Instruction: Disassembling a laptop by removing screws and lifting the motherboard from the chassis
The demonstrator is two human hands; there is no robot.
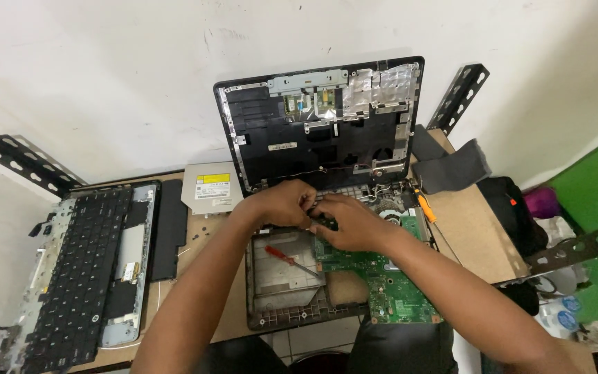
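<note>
Green motherboard [389,284] lies exposed in its black laptop base [282,315].

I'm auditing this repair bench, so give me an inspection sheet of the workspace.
Surface: brown wooden table, crowded.
Job's things: opened black laptop base with green circuit board; red-handled screwdriver lying inside.
Clutter: detached black keyboard panel, silver optical drive, grey foam pieces, orange-handled tool.
Grippers: left hand and right hand together at the hinge; grip hidden.
Cables: thin wires by hinge.
Surroundings: white wall, black slotted brackets.
</note>
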